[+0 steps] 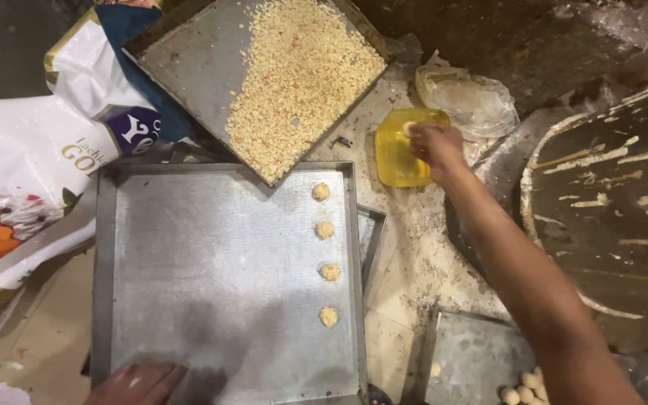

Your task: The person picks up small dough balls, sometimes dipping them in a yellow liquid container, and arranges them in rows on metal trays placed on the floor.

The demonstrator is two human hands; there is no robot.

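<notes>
Four crumb-coated balls (325,252) sit in a line on the big metal tray (219,277); most of it is bare. Right hand (435,144) dips a small ball (409,129) in the yellow tub (399,157), fingers curled around it. Left hand (138,382) lies flat on the tray's edge, holding nothing. Plain balls (523,390) wait; crumb tray (264,75) sits above.

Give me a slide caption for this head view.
Right hand dips a dough ball into a yellow tub; four crumb-coated balls line the steel tray.

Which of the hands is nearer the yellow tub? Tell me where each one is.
Right. The right hand is over the yellow tub, fingers at its rim. The left hand rests on the large tray's near edge, far from it.
</notes>
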